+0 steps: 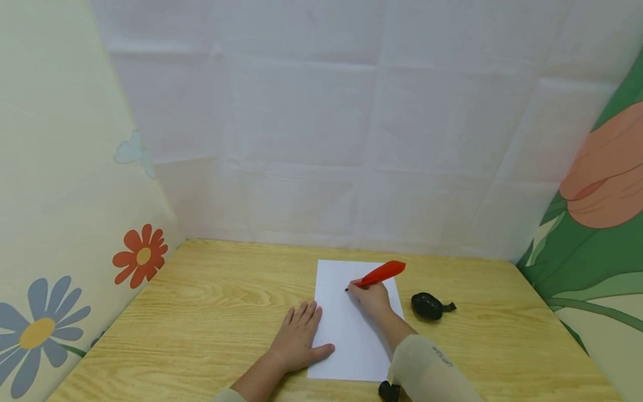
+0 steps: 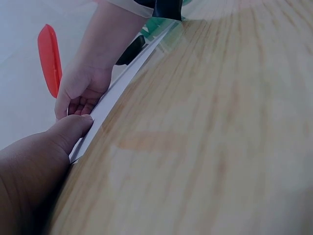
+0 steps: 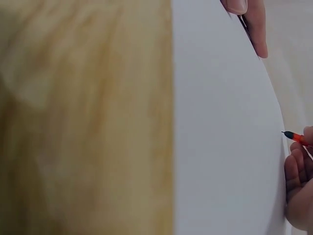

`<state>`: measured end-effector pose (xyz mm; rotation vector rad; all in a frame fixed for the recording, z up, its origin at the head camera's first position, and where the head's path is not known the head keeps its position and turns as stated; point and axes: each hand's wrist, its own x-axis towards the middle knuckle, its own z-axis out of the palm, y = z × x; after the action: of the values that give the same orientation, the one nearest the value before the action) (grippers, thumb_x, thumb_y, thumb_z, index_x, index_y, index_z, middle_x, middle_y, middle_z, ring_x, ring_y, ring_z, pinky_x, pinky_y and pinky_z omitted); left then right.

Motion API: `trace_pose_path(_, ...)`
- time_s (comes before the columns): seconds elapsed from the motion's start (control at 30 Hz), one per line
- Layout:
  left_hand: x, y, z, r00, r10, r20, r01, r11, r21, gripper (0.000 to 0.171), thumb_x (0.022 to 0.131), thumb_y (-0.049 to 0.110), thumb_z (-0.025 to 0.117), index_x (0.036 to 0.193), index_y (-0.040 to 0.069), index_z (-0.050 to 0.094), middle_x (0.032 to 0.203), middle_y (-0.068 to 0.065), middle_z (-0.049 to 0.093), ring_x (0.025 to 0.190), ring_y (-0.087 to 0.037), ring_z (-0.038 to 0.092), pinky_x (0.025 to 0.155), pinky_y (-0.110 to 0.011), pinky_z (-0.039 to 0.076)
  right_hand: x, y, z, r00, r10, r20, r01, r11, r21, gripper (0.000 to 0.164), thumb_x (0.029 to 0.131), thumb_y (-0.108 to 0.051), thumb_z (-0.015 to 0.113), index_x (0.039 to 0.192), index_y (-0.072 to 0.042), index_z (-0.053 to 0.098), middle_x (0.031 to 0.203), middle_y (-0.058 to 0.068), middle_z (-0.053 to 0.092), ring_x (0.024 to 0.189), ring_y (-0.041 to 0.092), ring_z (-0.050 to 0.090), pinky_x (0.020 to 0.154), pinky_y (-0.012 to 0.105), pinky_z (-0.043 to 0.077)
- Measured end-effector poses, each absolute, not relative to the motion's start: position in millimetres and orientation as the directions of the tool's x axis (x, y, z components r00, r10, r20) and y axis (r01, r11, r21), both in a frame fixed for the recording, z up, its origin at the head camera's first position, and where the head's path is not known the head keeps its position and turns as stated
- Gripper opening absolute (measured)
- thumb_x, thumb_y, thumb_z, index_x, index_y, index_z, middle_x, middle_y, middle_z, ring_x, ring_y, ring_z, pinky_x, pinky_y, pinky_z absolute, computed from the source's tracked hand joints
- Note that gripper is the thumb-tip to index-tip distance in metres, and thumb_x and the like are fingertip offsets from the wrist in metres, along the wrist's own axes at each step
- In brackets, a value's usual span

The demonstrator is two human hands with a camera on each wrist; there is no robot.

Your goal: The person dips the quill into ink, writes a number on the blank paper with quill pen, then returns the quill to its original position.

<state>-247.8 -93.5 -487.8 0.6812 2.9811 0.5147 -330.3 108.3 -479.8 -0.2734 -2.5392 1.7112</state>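
Observation:
A white sheet of paper (image 1: 346, 340) lies on the wooden table. My right hand (image 1: 372, 298) pinches a red pen with a feather-shaped end (image 1: 384, 272), its dark tip at the upper middle of the sheet. From the right wrist the same pen (image 3: 296, 137) shows a dark tip and an orange-red barrel, with the fingers curled behind it. My left hand (image 1: 297, 338) rests flat across the paper's left edge, fingers spread and thumb over the sheet. In the left wrist view its thumb (image 2: 73, 128) lies at the paper's edge, and the feather end (image 2: 50, 61) stands up beyond.
Right of the paper sits a black rounded object with a short tail (image 1: 427, 306). A small black item (image 1: 388, 391) shows by the right sleeve at the sheet's lower edge. White cloth (image 1: 301, 111) hangs behind the table (image 1: 226, 290), with flower-printed panels (image 1: 35, 335) at both sides.

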Motion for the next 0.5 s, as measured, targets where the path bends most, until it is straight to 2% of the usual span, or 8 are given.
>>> trace_pose_path(0.5,-248.8,-93.3,-489.7,-0.904,0.427,0.035,0.414,0.848,0.331,0.092,0.087,0.066,0.054,0.150,0.001,0.036,0.159,-0.018,0.030,0.150,-0.037,0.022,0.121,-0.058,0.014,-326.6,108.7,-478.0,-0.984,0.165,-0.063,0.121,0.373,-0.920,0.021,0.086,-0.018,0.073,0.101,-0.004,0.071,0.094,0.010,0.073,0.080,0.018,0.061,0.078,0.033,0.055)
